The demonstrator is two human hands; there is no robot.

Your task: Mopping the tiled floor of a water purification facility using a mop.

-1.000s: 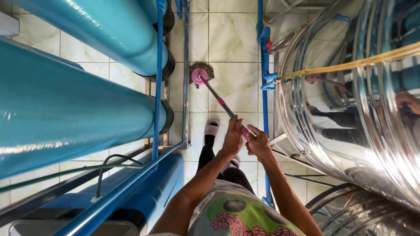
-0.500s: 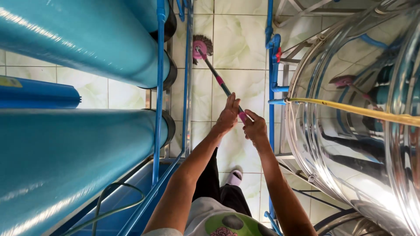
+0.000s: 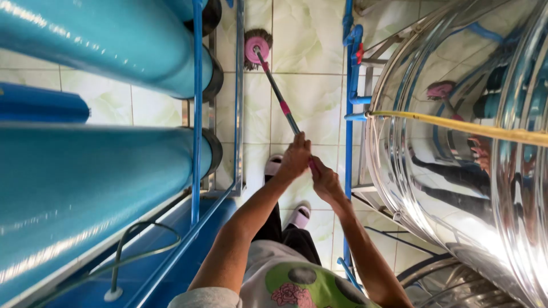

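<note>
The person stands in a narrow aisle and holds a mop (image 3: 279, 100) with both hands. The left hand (image 3: 295, 158) is clamped around the metal handle, higher up the shaft, and the right hand (image 3: 325, 181) is closed around the pink grip at the near end, just beside the left and touching it. The handle slants away from the hands toward the far left, and the mop's round pink head with its dark fringe rests on the pale tiled floor (image 3: 308, 45) at the far end of the aisle, close to the foot of the blue frame (image 3: 197, 114).

On the left, large blue cylinders (image 3: 97, 188) lie horizontally in that frame, stacked one above another, their black end caps facing the aisle. On the right stands a big shiny steel tank (image 3: 456, 188), which mirrors the person and the mop. A yellow hose (image 3: 456, 126) crosses in front of the tank, and blue pipes (image 3: 349, 85) run along its left side. Below the hands, the person's feet in pale slippers (image 3: 299, 215) stand on the tiles.
</note>
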